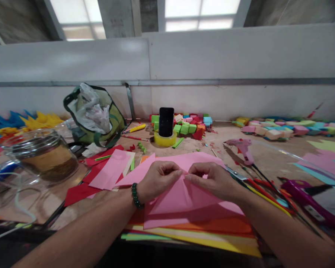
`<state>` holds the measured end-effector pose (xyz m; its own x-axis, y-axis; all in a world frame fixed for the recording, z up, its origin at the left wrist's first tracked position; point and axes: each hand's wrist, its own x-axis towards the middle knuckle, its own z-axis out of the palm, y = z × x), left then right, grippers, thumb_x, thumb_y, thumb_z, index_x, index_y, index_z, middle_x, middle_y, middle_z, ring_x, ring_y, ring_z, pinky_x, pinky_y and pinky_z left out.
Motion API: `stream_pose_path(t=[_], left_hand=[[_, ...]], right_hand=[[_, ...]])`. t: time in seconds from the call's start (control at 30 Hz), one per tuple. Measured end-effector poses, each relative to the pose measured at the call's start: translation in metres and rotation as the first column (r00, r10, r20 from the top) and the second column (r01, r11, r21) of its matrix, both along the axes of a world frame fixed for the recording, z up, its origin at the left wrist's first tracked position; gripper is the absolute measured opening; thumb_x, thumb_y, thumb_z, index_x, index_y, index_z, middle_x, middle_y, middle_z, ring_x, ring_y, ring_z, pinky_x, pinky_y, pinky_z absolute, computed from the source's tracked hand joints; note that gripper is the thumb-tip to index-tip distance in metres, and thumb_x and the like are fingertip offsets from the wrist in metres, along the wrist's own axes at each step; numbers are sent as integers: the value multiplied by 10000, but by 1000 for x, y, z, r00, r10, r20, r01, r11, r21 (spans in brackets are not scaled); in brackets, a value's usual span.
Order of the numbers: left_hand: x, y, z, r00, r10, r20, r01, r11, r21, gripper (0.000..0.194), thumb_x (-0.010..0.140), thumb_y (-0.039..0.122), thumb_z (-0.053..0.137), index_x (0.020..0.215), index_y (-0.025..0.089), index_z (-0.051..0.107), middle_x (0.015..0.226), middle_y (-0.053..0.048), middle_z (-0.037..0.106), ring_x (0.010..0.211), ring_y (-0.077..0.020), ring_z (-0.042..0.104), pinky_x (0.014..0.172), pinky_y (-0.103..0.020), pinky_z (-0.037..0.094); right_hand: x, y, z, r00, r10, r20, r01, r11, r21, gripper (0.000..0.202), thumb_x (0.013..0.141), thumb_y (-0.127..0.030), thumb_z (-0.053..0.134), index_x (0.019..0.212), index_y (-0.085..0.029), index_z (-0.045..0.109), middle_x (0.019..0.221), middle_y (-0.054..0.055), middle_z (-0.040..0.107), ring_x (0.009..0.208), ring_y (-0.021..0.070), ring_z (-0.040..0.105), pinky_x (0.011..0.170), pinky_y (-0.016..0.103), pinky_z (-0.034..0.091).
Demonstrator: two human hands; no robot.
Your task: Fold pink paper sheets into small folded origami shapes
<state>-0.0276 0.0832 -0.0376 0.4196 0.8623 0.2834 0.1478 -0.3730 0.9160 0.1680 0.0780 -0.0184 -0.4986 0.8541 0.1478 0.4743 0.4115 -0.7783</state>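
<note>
A large sheet of pink paper (173, 203) lies near the table's front edge, creased where my fingers meet. My left hand (159, 178), with a dark green bead bracelet (136, 195) on the wrist, pinches the paper between thumb and forefinger. Close beside it, my right hand (209, 178) pinches the same paper, fingers curled. Both sets of fingertips nearly touch at the middle of the sheet. Beneath it are orange paper (212, 225) and yellow paper (240, 243), their edges showing along the front. What exactly lies between the fingertips is partly hidden.
Left are pink paper strips (111, 171), a glass jar (44, 154) and a green bag (115, 119). Behind stand a phone (166, 122) on a yellow tape roll (165, 139) and folded paper cubes (185, 128). Right lie a pink glue gun (244, 149), scissors (257, 186) and a purple device (309, 201).
</note>
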Motion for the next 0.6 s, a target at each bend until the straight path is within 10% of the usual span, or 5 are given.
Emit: stream_pose_path(t=[0.6], left_hand=[[1,5,-10,988,14,-152,-9,1000,28,205,839,289,569,794,122,678,740,-45,670,686,-141,575,629,-230,444]], right_hand=[[-3,7,-14,996,-39,-75,31,994,-106,213,796,-341,593,694,-156,563,577,-42,466,532,88,390,480,213,298]])
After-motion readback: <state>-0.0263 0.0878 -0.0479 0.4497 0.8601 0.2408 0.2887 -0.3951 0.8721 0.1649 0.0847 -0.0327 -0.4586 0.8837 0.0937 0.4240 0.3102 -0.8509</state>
